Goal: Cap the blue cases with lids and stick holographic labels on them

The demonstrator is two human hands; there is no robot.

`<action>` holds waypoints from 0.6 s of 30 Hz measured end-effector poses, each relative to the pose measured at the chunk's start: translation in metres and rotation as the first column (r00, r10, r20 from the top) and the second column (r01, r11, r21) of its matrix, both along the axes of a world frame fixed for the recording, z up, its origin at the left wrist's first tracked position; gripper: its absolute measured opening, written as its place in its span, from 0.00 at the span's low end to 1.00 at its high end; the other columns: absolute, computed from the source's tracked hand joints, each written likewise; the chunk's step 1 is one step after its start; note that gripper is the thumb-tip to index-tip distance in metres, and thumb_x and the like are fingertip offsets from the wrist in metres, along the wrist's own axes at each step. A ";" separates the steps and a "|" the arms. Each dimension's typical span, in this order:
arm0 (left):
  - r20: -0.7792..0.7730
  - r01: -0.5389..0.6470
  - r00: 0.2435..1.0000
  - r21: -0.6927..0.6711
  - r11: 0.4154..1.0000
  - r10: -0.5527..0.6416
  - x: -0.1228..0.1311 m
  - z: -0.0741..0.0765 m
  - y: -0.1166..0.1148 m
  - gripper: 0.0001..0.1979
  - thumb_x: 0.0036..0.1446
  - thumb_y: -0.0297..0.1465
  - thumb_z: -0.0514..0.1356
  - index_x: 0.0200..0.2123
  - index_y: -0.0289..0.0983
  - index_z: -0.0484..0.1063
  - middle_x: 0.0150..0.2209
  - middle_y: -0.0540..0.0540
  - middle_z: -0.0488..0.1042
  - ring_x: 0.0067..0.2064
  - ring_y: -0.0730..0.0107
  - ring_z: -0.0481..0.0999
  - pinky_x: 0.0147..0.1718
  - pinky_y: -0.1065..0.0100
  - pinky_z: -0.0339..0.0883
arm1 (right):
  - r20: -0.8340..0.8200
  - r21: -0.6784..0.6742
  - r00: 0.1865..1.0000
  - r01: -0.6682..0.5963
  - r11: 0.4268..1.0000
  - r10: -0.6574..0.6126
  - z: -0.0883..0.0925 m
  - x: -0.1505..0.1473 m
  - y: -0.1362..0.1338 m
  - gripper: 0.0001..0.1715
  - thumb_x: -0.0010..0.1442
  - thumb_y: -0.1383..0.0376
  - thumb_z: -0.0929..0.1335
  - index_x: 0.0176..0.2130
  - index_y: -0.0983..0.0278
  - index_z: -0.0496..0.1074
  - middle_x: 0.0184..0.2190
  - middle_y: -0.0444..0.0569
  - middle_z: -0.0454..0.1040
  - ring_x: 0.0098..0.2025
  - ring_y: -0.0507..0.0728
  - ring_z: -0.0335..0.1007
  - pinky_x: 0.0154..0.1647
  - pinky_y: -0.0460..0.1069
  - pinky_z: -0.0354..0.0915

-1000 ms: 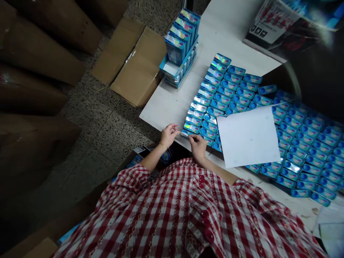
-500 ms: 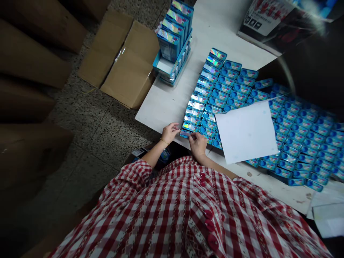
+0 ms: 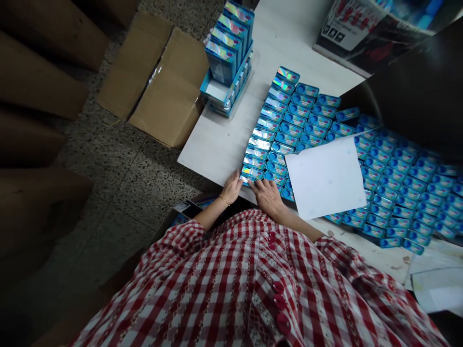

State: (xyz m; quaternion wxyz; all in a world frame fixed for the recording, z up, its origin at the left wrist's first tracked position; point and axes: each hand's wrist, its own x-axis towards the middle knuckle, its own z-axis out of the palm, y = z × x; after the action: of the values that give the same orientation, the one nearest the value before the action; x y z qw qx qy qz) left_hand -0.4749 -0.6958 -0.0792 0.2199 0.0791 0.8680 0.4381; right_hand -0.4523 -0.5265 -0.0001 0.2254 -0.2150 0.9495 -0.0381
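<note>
Rows of small blue boxes (image 3: pixel 294 119) lie closely packed on the white table. Those in the leftmost column carry shiny rainbow-coloured strips. At the near end of that column, my left hand (image 3: pixel 231 187) rests against the left side of the last shiny-topped box (image 3: pixel 245 180), fingers stretched out. My right hand (image 3: pixel 267 196) lies over the right part of the same box and its neighbour, with its fingers extended and pressing down. To the right, a white sheet of paper (image 3: pixel 325 178) covers part of the rows.
A blue display tray (image 3: pixel 224 99) with several upright shiny-topped packs stands at the table's far left. Cardboard boxes (image 3: pixel 170 86) sit on the floor to the left. A printed carton (image 3: pixel 347 29) stands at the back, and loose sheets (image 3: pixel 437 284) lie at the right.
My fingers were pinching at both ends of the shiny strip on the last box. Now they have flattened, the left against its side and the right on top. The view has shifted slightly.
</note>
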 end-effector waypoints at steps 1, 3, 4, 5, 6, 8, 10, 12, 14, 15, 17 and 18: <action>-0.002 0.013 1.000 0.005 1.000 -0.013 0.001 -0.001 0.000 0.29 0.63 0.41 0.40 0.61 0.30 0.54 0.62 0.35 0.58 0.64 0.61 0.53 0.62 0.56 0.48 | -0.012 -0.001 1.000 0.005 1.000 -0.005 0.000 0.000 0.002 0.28 0.62 0.70 0.54 0.61 0.61 0.57 0.44 0.56 0.66 0.44 0.61 0.57 0.44 0.55 0.51; -0.010 0.047 0.999 -0.006 0.999 -0.047 0.002 -0.003 -0.004 0.30 0.63 0.43 0.40 0.62 0.30 0.52 0.62 0.34 0.56 0.65 0.61 0.52 0.62 0.56 0.47 | -0.028 -0.001 1.000 0.013 1.000 -0.013 0.000 0.001 0.005 0.29 0.62 0.71 0.54 0.61 0.62 0.57 0.44 0.56 0.66 0.44 0.61 0.57 0.44 0.56 0.51; -0.009 0.064 0.998 -0.032 0.997 -0.065 0.002 -0.004 -0.006 0.31 0.63 0.43 0.40 0.62 0.30 0.52 0.63 0.34 0.55 0.65 0.60 0.51 0.62 0.55 0.47 | -0.027 -0.006 1.000 0.010 1.000 -0.010 -0.001 0.000 0.008 0.29 0.62 0.71 0.54 0.61 0.62 0.57 0.44 0.57 0.67 0.44 0.61 0.58 0.44 0.56 0.51; -0.004 0.077 0.997 -0.068 0.995 -0.078 0.001 -0.003 -0.009 0.31 0.62 0.44 0.41 0.62 0.31 0.53 0.63 0.34 0.54 0.65 0.59 0.50 0.62 0.54 0.47 | -0.021 -0.021 1.000 0.000 1.000 0.000 -0.002 0.000 0.010 0.29 0.62 0.72 0.54 0.61 0.62 0.58 0.44 0.57 0.67 0.43 0.61 0.58 0.44 0.56 0.52; -0.001 0.077 0.997 -0.106 0.991 -0.078 -0.001 -0.001 -0.011 0.31 0.62 0.45 0.41 0.62 0.32 0.54 0.63 0.34 0.54 0.65 0.58 0.50 0.61 0.53 0.47 | -0.018 -0.049 1.000 -0.007 0.999 0.006 -0.003 -0.002 0.014 0.28 0.62 0.71 0.55 0.60 0.62 0.59 0.43 0.56 0.67 0.43 0.61 0.59 0.44 0.56 0.53; -0.059 0.013 0.998 -0.163 0.987 -0.022 -0.008 0.006 -0.011 0.32 0.61 0.47 0.42 0.62 0.33 0.54 0.64 0.34 0.51 0.66 0.56 0.48 0.61 0.52 0.47 | -0.048 -0.140 0.998 0.032 0.990 -0.039 -0.006 -0.007 0.026 0.26 0.62 0.68 0.57 0.58 0.61 0.62 0.44 0.55 0.68 0.44 0.61 0.60 0.44 0.55 0.55; -0.207 -0.078 0.977 -0.172 0.982 0.041 -0.020 0.018 0.000 0.33 0.61 0.48 0.42 0.63 0.33 0.51 0.66 0.33 0.46 0.67 0.57 0.44 0.61 0.53 0.45 | -0.134 -0.252 0.973 0.152 0.956 -0.190 -0.008 -0.015 0.040 0.24 0.63 0.63 0.58 0.57 0.61 0.64 0.48 0.56 0.67 0.46 0.61 0.61 0.45 0.55 0.57; -0.352 -0.089 0.936 -0.202 0.975 0.013 -0.034 0.030 0.021 0.34 0.61 0.47 0.43 0.64 0.33 0.48 0.66 0.34 0.43 0.67 0.58 0.39 0.62 0.54 0.41 | -0.231 -0.354 0.902 0.272 0.895 -0.365 -0.007 -0.024 0.053 0.25 0.64 0.61 0.57 0.57 0.63 0.63 0.52 0.58 0.65 0.50 0.61 0.60 0.48 0.56 0.59; -0.374 0.003 0.918 -0.330 0.944 -0.134 -0.047 0.039 0.048 0.34 0.60 0.46 0.45 0.64 0.32 0.48 0.67 0.35 0.42 0.68 0.54 0.37 0.62 0.50 0.37 | -0.290 -0.417 0.849 0.302 0.857 -0.441 -0.005 -0.036 0.059 0.26 0.65 0.61 0.55 0.59 0.64 0.60 0.56 0.59 0.61 0.55 0.62 0.57 0.52 0.58 0.58; -0.357 0.046 0.913 -0.393 0.918 -0.198 -0.051 0.041 0.061 0.33 0.61 0.44 0.45 0.64 0.32 0.47 0.67 0.35 0.43 0.67 0.55 0.38 0.62 0.49 0.34 | -0.302 -0.429 0.849 0.285 0.857 -0.434 -0.003 -0.045 0.057 0.27 0.65 0.60 0.54 0.60 0.65 0.58 0.58 0.59 0.59 0.59 0.63 0.54 0.54 0.59 0.56; -0.311 0.081 0.915 -0.486 0.870 -0.258 -0.056 0.042 0.081 0.31 0.61 0.40 0.45 0.64 0.31 0.47 0.66 0.35 0.44 0.67 0.55 0.40 0.62 0.47 0.32 | -0.304 -0.420 0.872 0.239 0.876 -0.384 -0.003 -0.069 0.047 0.30 0.65 0.58 0.54 0.62 0.67 0.53 0.62 0.60 0.53 0.64 0.63 0.45 0.59 0.61 0.52; -0.292 0.087 0.918 -0.514 0.853 -0.270 -0.057 0.040 0.087 0.31 0.61 0.39 0.45 0.64 0.31 0.46 0.66 0.35 0.44 0.67 0.55 0.41 0.62 0.48 0.32 | -0.301 -0.403 0.881 0.230 0.886 -0.366 -0.004 -0.084 0.040 0.32 0.65 0.57 0.53 0.63 0.69 0.51 0.64 0.60 0.50 0.66 0.63 0.40 0.60 0.61 0.49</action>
State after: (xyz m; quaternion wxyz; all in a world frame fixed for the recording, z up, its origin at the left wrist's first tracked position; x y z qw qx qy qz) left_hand -0.5318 -0.6086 -0.0388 0.1132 0.1796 0.9642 0.1587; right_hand -0.5362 -0.4870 -0.0042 -0.0080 -0.1041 0.9736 -0.2029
